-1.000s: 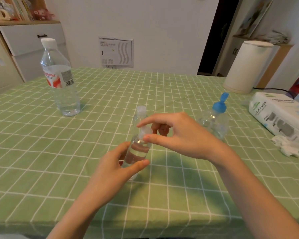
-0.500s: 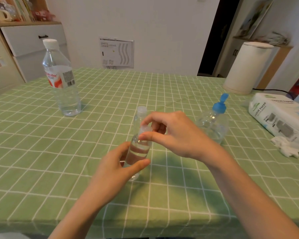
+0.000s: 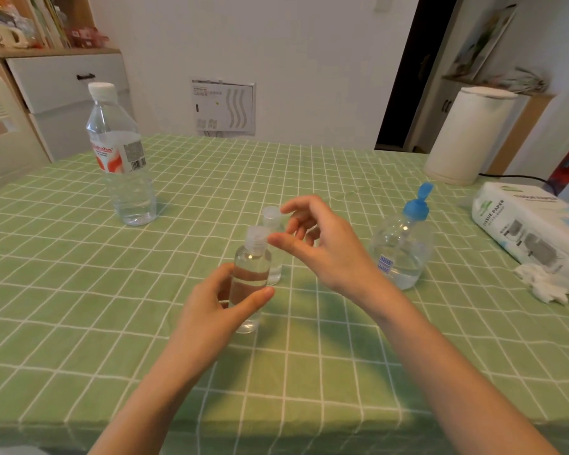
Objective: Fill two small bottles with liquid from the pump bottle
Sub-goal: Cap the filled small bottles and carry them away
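1. Our left hand [image 3: 216, 310] grips the nearer small bottle [image 3: 251, 274]: thumb across its front, fingers curled round the back. The bottle is upright w/ its cap on and clear liquid inside. It stands about mid-table, somewhat toward the near edge.
2. Our right hand [image 3: 324, 247] hovers just right of that cap, fingers loose and spread, grasping nothing. The thumb tip is just beside the cap; we can't tell if they touch.
3. Small bottles: 2. The second small bottle [image 3: 274, 224] stands capped directly behind the first, partly hidden by it and by our right fingers.
4. Pump bottle [image 3: 404, 254]: 1, w/ a blue top, to the right of both and apart from them. There is a little clear liquid at the bottom.
5. Water bottle [image 3: 122, 165]: 1, large, w/ a white cap, toward the far left corner.
6. Tissue pack [image 3: 532, 231]: 1, at the right edge, w/ crumpled tissue [image 3: 539, 285] by its near end.
7. White canister [image 3: 463, 136]: 1, at the far right corner.
8. The table [image 3: 79, 307] wears a green cloth w/ a white grid.
9. Room: a white wall w/ a wall panel [image 3: 224, 106], and at far left a drawer unit [image 3: 66, 83] under a cluttered shelf [image 3: 30, 24].
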The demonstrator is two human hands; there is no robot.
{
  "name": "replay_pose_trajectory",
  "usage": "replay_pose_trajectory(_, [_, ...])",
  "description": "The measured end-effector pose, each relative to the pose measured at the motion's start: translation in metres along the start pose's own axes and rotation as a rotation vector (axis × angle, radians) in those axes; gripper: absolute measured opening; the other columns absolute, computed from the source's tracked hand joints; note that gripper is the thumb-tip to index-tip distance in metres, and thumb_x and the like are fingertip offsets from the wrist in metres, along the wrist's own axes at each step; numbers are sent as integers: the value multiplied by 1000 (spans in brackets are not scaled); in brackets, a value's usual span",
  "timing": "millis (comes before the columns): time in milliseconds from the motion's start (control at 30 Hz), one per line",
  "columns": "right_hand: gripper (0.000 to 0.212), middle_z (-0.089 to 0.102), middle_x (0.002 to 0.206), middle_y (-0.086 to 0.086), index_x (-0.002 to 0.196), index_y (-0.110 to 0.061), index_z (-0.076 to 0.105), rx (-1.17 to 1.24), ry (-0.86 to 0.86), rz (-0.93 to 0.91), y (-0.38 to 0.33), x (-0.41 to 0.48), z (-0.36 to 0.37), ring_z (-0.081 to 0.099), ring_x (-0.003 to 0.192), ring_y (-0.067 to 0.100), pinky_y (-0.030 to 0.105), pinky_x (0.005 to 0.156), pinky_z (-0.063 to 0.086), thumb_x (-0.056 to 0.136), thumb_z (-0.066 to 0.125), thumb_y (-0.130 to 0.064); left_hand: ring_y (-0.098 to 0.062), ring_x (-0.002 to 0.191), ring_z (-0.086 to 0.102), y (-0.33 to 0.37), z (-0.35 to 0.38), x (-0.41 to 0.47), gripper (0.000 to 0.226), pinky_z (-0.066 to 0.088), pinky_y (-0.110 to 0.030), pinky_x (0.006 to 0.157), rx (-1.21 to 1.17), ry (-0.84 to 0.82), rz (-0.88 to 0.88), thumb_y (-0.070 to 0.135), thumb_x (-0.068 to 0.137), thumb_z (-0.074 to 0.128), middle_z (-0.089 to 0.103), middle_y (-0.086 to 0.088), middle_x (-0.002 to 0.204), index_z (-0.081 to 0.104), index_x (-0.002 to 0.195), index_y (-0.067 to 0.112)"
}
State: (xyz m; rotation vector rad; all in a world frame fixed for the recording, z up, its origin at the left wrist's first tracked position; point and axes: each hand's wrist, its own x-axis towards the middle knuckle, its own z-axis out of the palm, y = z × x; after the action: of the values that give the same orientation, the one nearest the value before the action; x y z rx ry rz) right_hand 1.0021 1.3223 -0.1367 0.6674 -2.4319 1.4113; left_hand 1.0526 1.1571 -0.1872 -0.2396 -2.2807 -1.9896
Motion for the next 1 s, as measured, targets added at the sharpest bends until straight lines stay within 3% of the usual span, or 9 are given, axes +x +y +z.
replay_pose_trajectory(100, [59, 52, 106, -6, 126, -22, 46, -57, 68, 83, 17, 5, 7, 51, 93, 8, 14, 76, 40, 76, 75, -40, -3, 77, 68, -4, -6, 3, 24, 50, -9, 65, -45, 12, -32, 24, 70, 73, 74, 11, 86, 67, 94, 22])
replay_pose_trajectory(233, [77, 46, 120, -7, 140, -19, 36, -74, -27, 227, 35, 13, 24, 47, 108, 8, 22, 89, 40, 77, 73, -43, -10, 83, 69, -8, -12, 6, 23, 53, -13, 69, -103, 40, -74, 15, 75, 71, 75, 0, 88, 67, 98, 20])
replay_pose_trajectory(433, [48, 61, 104, -11, 120, -18, 50, 56, -70, 286, 50, 17, 49, 59, 97, 8, 24, 84, 47, 81, 73, -35, -8, 83, 68, -10, -20, 12, 36, 51, -12, 67, -151, 50, -93, 31, 66, 71, 74, 3, 90, 67, 101, 24])
replay_pose_trajectory(567, [43, 57, 98, -24, 117, -23, 51, 112, -54, 271, 51, 15, 53, 56, 87, -14, 5, 73, 40, 82, 72, -34, -8, 81, 68, -14, -23, 16, 35, 52, -12, 67, -180, 50, -90, 32, 64, 72, 74, 4, 88, 68, 97, 26])
replay_pose_trajectory(667, [38, 56, 98, -26, 114, -27, 50, 128, -52, 269, 51, 13, 51, 53, 84, -22, 0, 71, 39, 83, 71, -35, -9, 83, 68, -17, -24, 19, 35, 52, -13, 67, -194, 56, -96, 37, 63, 72, 74, 3, 91, 68, 96, 28])
replay_pose_trajectory(833, [23, 63, 96, -17, 101, -30, 54, 254, -29, 287, 51, 10, 46, 61, 84, -10, 13, 78, 48, 84, 70, -30, -10, 83, 68, -22, -27, 31, 43, 49, -25, 74, -219, 29, -136, 45, 62, 69, 73, 4, 89, 65, 101, 28])
replay_pose_trajectory(933, [20, 65, 97, -6, 100, -24, 55, 358, -20, 329, 52, 10, 41, 65, 94, 13, 35, 89, 54, 86, 68, -22, -8, 77, 68, -25, -30, 42, 41, 51, -24, 70, -235, -17, -171, 42, 64, 66, 73, 6, 84, 63, 101, 26])
replay_pose_trajectory(1000, [18, 65, 96, -1, 100, -23, 55, 424, -25, 353, 54, 13, 37, 67, 96, 23, 36, 89, 55, 86, 66, -20, -7, 73, 66, -28, -31, 52, 36, 53, -23, 69, -273, -36, -213, 37, 67, 63, 70, 5, 79, 62, 100, 23])
